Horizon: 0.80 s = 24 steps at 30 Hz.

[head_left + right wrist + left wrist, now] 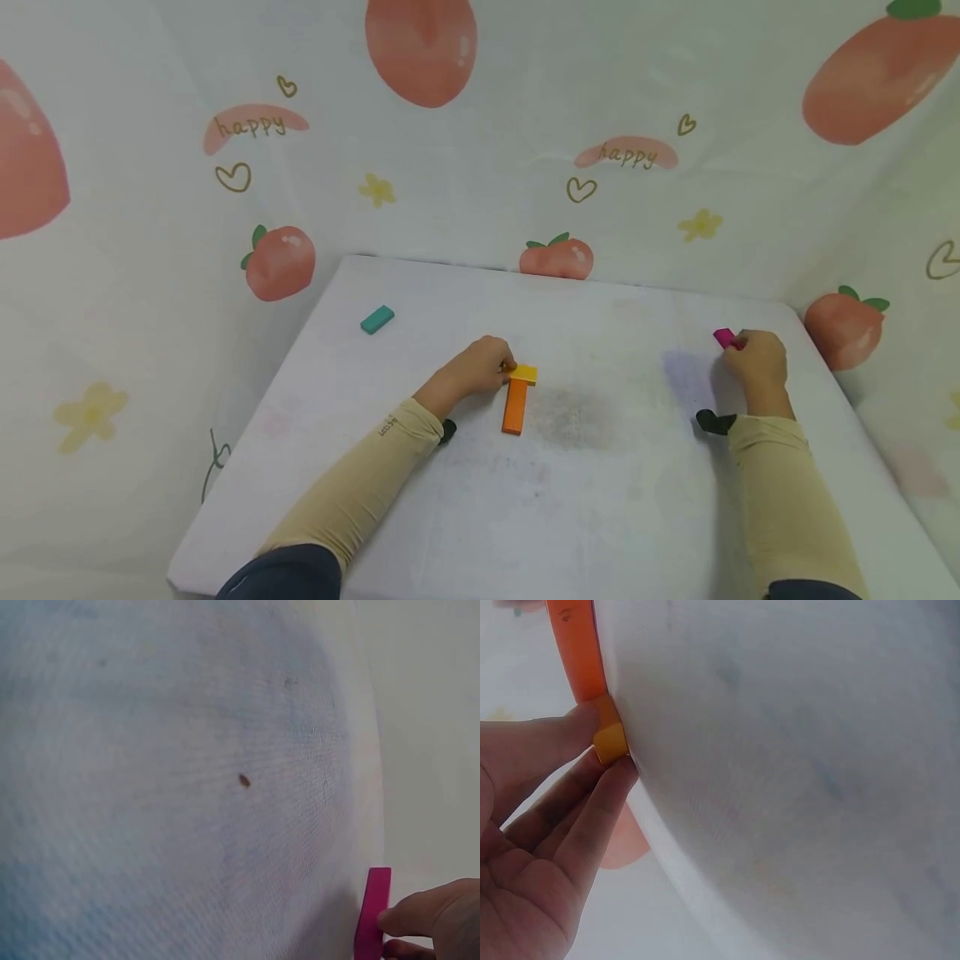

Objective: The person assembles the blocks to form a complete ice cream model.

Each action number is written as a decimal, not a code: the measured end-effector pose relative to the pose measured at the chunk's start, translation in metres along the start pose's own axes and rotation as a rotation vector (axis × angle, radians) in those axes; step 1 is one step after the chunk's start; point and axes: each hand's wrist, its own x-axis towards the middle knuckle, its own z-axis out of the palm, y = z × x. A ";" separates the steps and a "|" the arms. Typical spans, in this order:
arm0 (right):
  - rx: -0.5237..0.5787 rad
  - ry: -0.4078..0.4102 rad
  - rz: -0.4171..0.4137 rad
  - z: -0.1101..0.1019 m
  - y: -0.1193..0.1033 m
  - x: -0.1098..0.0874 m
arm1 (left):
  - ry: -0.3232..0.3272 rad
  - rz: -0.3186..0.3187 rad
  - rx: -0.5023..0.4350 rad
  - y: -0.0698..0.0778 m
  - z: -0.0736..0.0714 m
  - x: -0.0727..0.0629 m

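My left hand (480, 367) pinches a yellow block (527, 375) between thumb and fingertips, as the left wrist view shows close up. That block lies crosswise at the far end of a longer orange block (514, 408), which rests flat on the white table (600, 517). Over at the right side, my right hand (759, 367) holds a magenta block (724, 337). In the right wrist view the thumb presses against the side of the magenta block (373, 915), whose lower end runs out of the frame.
A teal block (377, 320) lies at the table's back left. Patterned cloth (465, 192) with peaches hangs behind and beside the table. A dark wrist camera (714, 422) sticks out from the right wrist. Grey and bluish smudges mark the tabletop.
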 end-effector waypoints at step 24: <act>0.050 0.034 -0.044 0.009 -0.003 0.001 | 0.014 0.006 -0.008 -0.001 0.002 0.001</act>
